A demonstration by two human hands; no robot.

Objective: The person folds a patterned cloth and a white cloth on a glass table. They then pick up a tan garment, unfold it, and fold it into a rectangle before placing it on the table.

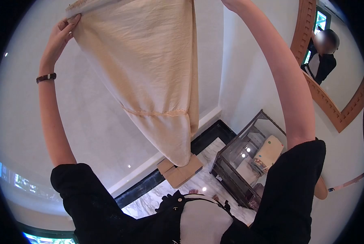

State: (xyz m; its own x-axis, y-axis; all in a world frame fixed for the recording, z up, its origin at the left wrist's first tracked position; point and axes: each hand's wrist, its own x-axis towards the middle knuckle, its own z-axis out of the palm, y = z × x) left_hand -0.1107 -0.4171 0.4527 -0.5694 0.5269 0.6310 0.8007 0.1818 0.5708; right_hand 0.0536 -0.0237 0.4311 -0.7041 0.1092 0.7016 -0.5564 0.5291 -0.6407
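A long cream cloth [141, 61] hangs in front of me, gathered toward a rounded lower end with a stitched seam across it. My left hand [64, 32] is raised at the upper left, thumb and fingers pinched on the cloth's edge. A dark band is on that wrist. My right hand [231, 4] is lifted to the top edge of the view, near the cloth's upper right. Its fingers are cut off, so its grip is hidden. The top of the cloth is also out of view.
Below the cloth a cardboard box [182, 173] sits on the marble floor [208, 191]. A glass-sided cabinet [230, 162] with folded items inside stands at the right. On the right wall hangs a wood-framed mirror [327, 103], reflecting a person. A pale wall [88, 110] is ahead.
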